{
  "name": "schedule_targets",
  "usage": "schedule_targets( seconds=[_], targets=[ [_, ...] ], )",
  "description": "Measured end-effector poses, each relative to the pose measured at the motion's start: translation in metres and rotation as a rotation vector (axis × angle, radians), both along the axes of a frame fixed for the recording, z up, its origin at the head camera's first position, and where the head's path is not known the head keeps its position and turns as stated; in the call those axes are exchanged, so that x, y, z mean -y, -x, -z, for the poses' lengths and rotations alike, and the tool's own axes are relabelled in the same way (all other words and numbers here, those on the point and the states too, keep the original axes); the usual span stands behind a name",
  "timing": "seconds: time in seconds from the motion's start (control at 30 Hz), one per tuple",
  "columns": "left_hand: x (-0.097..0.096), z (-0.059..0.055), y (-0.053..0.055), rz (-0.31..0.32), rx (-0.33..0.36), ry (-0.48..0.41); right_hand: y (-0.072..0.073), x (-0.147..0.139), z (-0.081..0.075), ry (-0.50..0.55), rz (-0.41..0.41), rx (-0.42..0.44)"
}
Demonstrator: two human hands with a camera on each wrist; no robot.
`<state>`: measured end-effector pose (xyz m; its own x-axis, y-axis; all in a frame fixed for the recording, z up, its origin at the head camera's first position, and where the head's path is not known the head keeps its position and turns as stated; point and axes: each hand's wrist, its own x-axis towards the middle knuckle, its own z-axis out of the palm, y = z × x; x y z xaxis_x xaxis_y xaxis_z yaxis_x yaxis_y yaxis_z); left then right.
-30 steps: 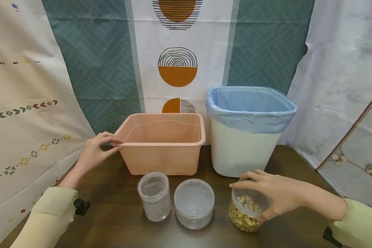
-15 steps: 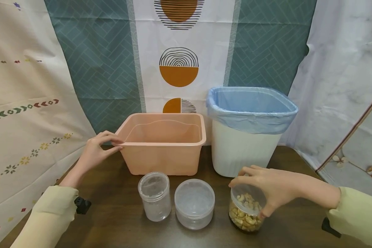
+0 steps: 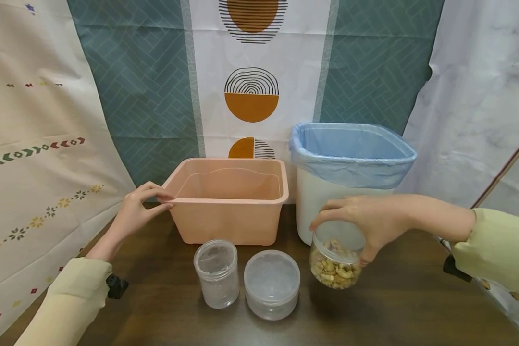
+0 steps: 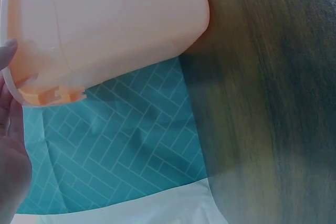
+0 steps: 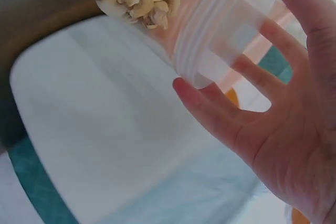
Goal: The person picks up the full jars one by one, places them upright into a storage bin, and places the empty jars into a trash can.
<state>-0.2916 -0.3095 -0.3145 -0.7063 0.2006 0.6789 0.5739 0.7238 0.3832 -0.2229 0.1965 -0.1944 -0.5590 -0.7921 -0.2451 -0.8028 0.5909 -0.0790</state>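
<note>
A clear jar of cashews [image 3: 334, 269] hangs above the table, slightly tilted, in front of the white trash bin. My right hand [image 3: 369, 218] grips it from above, fingers and thumb around the lid's edge. In the right wrist view the fingers lie along the translucent lid [image 5: 210, 40], cashews visible through the jar's wall. On the left, my left hand [image 3: 134, 207] pinches the near left corner of the peach plastic tub's rim [image 3: 229, 201] between thumb and fingers. The tub stands on the table; only part of this hand shows at the edge of the left wrist view.
Two clear lidded containers stand in front of the tub: a taller jar [image 3: 218, 283] and a wider, lower one [image 3: 271, 293]. A white trash bin [image 3: 313, 197] with a blue liner [image 3: 350, 168] stands right of the tub. Patterned cloths hang behind and at both sides.
My right hand has lifted the cashew jar off the table, moving it up and slightly left. The left hand still holds the tub's rim.
</note>
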Motion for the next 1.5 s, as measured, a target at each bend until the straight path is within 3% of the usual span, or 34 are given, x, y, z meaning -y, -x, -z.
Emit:
schedule_targets(
  seconds=[0.43,0.8,1.03,1.27,1.37,1.5],
  targets=[
    [-0.003,0.002,0.002,0.015,0.029,-0.015,0.021,0.057,-0.067,-0.081,-0.047,0.046],
    [-0.003,0.000,0.003,0.040,0.010,-0.034,0.049,0.118,-0.113,-0.152,-0.017,-0.036],
    [0.000,-0.002,0.000,0.038,0.012,-0.021,0.081,0.156,-0.127,-0.230,-0.008,-0.097],
    [0.000,-0.006,0.002,0.043,0.003,-0.007,0.113,0.180,-0.138,-0.254,-0.002,-0.088],
    [0.000,-0.006,0.002,0.046,0.002,-0.009,0.126,0.187,-0.136,-0.231,0.002,-0.094],
    [-0.001,-0.005,0.002,0.049,-0.004,-0.010,0.142,0.193,-0.122,-0.187,0.017,-0.073]
  ],
)
